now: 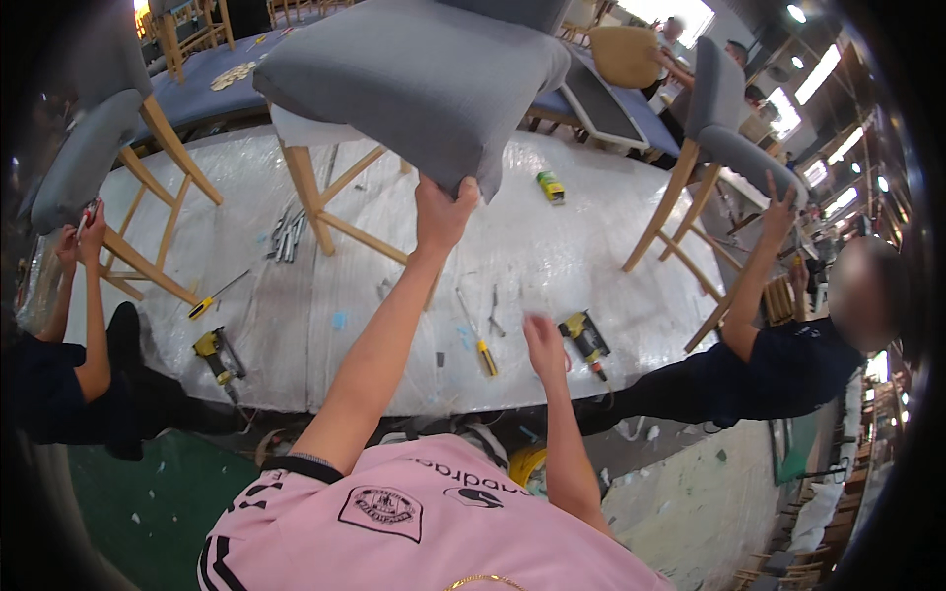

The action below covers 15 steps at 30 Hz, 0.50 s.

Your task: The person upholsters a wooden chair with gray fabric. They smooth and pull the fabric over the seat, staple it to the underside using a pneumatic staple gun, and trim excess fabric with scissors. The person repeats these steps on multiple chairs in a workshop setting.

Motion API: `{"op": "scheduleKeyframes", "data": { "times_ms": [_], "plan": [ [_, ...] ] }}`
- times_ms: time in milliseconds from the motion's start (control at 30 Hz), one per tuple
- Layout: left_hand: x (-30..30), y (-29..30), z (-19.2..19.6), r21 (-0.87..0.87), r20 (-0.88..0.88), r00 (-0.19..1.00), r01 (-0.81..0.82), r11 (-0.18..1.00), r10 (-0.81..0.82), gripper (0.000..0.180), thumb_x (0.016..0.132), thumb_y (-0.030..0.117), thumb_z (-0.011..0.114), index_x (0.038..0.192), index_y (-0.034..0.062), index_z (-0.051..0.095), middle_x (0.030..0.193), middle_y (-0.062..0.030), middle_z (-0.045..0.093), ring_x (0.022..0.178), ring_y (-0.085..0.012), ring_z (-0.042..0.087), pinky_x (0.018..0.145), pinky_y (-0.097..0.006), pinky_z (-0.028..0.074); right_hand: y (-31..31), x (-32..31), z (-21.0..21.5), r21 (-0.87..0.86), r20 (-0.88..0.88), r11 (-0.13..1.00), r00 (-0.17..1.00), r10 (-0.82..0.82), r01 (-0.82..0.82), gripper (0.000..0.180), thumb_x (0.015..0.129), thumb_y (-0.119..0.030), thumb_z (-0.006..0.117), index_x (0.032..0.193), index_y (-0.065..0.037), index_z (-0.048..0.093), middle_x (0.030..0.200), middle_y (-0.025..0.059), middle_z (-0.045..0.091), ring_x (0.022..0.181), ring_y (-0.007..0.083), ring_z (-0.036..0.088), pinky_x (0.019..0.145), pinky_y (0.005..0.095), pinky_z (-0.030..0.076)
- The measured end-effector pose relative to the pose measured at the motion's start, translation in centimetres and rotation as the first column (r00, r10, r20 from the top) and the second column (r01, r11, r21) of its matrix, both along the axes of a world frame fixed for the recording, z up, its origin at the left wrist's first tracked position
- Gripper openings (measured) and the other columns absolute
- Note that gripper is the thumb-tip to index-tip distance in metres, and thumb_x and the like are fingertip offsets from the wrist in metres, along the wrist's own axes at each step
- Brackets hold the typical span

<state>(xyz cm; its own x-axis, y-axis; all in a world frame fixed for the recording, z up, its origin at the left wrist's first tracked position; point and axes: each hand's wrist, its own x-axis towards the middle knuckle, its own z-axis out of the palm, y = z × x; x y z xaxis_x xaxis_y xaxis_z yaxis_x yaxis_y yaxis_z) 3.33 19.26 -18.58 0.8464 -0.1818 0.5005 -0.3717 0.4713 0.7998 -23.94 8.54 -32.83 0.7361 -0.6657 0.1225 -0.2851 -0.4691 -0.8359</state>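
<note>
A chair with a grey fabric seat (404, 89) and pale wooden legs stands tilted in front of me on the covered worktable. My left hand (445, 215) grips the near corner of that seat, thumb on the side and fingers tucked beneath. My right hand (542, 347) hovers low over the table, apart from the chair; motion smears its fingers. Just right of it lies a yellow-and-black staple gun (585, 338). Left of it are a screwdriver with a yellow handle (485, 357) and a thin dark metal tool (496, 312).
Another staple gun (217, 360), a screwdriver (204, 306) and several metal rods (288, 236) lie at left. A small yellow-green box (551, 187) sits farther back. Co-workers handle grey chairs on both sides: a left one (89, 231) and a right one (777, 217).
</note>
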Motion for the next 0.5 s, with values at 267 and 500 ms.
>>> {"op": "scheduleKeyframes", "data": {
  "times_ms": [267,500],
  "plan": [
    [7.5,-0.5,-7.7,0.282,0.207,0.978,-0.058,0.958,-0.002,0.059,0.103,0.025,0.059,0.148,-0.0045,0.034,0.143,-0.0141,0.048,0.128,-0.0210,0.048,0.111,-0.035,0.038,7.5,22.6,30.2,-0.833,0.350,0.551,0.733,0.584,-0.041,0.043,0.081,-0.022,0.076,0.121,-0.009,0.068,0.140,0.0194,0.055,0.133,0.0388,0.048,0.112,0.0500,0.037],
    [2.4,0.1,-5.1,0.032,-0.031,0.999,0.011,0.999,-0.010,0.051,0.098,0.018,0.065,0.136,-0.0096,0.045,0.130,-0.0167,0.059,0.112,-0.0228,0.056,0.102,-0.036,0.043,3.5,26.8,26.9,-0.722,0.486,0.691,0.685,0.543,-0.036,0.032,0.090,-0.033,0.064,0.108,-0.008,0.071,0.118,0.0186,0.068,0.120,0.0393,0.058,0.109,0.0490,0.040]
  ]
}}
